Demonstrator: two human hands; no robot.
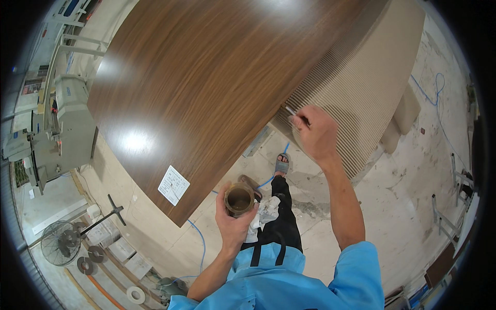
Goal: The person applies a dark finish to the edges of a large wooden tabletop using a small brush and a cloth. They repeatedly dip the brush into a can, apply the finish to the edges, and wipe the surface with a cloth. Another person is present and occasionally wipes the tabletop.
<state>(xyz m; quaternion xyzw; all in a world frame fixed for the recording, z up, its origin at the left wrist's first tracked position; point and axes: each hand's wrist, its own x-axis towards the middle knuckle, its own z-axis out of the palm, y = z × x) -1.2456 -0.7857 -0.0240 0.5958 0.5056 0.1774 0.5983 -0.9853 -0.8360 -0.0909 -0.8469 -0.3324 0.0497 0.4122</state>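
Note:
My left hand is wrapped round a brown-stained cup with some brown content inside, its mouth facing up. Crumpled white paper or cloth shows beside that hand; whether the fingers touch it I cannot tell. Pinched in my right hand is a thin stick-like tool, pale along its length, its dark tip at the edge of a large dark wood-grain panel. Its kind is too small to make out. A white label lies on the panel's near left corner.
Ribbed cardboard extends right of the panel. A blue hose runs across the floor. At left stand a black fan, grey machinery and several rolls of tape. Metal stands are at right.

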